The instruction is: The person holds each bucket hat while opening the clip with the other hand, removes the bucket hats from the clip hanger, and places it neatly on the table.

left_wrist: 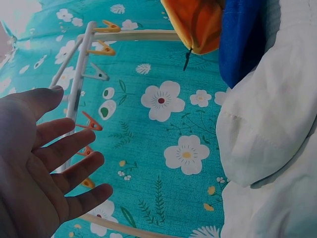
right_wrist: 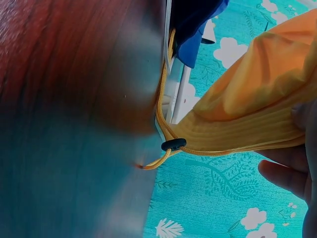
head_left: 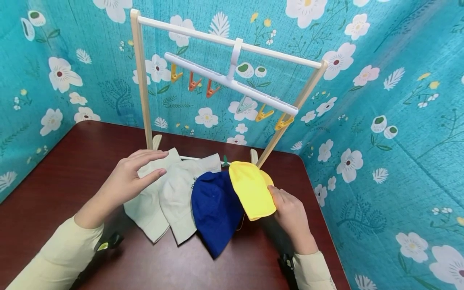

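A yellow hat point(head_left: 251, 191) is lifted at the right end of a row of hats, and my right hand point(head_left: 291, 213) pinches its edge. In the right wrist view a yellow cord point(right_wrist: 159, 101) with a black toggle point(right_wrist: 174, 144) hangs from the hat's brim. Left of it lies a dark blue hat point(head_left: 214, 205), partly overlapping a cream hat point(head_left: 177, 201). A pale greenish-white hat point(head_left: 145, 211) lies at the far left. My left hand point(head_left: 127, 177) hovers over the pale hats, fingers spread and holding nothing.
Behind the hats stands a wooden frame point(head_left: 140, 80) with a white top rod point(head_left: 203, 35). From it hangs a white clip hanger point(head_left: 203, 72) with several coloured clips point(head_left: 264, 114). A dark red-brown table point(head_left: 43, 189) lies below, against a flowered teal cloth point(head_left: 362, 121).
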### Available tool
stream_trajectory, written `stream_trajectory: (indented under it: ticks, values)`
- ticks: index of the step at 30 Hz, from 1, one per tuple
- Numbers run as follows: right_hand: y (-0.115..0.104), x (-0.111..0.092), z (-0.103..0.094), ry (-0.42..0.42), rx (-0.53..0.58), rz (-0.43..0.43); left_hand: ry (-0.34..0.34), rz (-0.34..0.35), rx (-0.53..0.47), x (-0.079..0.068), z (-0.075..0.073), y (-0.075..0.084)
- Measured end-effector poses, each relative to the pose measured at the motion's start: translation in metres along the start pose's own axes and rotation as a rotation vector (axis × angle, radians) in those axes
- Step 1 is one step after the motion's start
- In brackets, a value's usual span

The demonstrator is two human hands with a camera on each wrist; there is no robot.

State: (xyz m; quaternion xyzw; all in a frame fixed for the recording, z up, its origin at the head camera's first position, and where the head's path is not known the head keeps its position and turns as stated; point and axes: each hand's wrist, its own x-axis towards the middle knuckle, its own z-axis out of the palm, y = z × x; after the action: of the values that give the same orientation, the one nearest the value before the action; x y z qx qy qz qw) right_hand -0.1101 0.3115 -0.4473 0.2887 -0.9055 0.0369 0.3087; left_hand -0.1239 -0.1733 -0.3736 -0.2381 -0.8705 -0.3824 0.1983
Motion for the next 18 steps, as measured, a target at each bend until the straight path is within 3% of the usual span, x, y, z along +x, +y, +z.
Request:
stream_trajectory:
  ticks: [18]
  values:
    - [-0.0049,-0.0005,0.0017,-0.092,-0.004,-0.014,0.011,0.026,-0.017,-0.0006,-0.0005,-0.001]
